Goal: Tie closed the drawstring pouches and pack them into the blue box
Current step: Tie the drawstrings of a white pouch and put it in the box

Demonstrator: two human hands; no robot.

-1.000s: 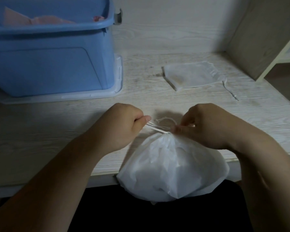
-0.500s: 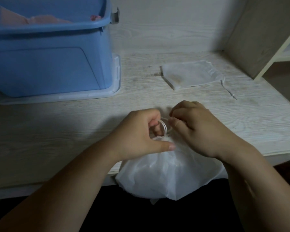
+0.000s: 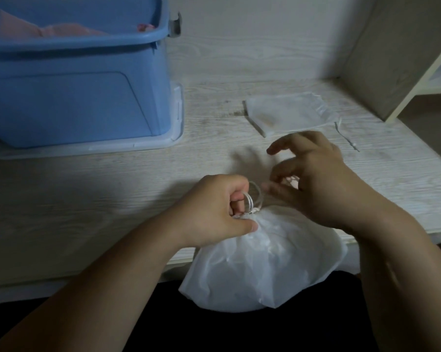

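L hand (image 3: 214,207) grip clamped on cord (image 3: 251,202), holding pouch (image 3: 265,262) neck shut; R hand (image 3: 318,181) grip apart, ready to knot.

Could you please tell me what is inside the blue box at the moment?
Over the blue box rim, pink fabric-like items show at the top. Whatever lies deeper is hidden by its opaque wall.

I see a pale wood-grain surface (image 3: 87,199) in dim light, backed by a matching panel (image 3: 265,47), a cream shelf unit (image 3: 366,59) at right.
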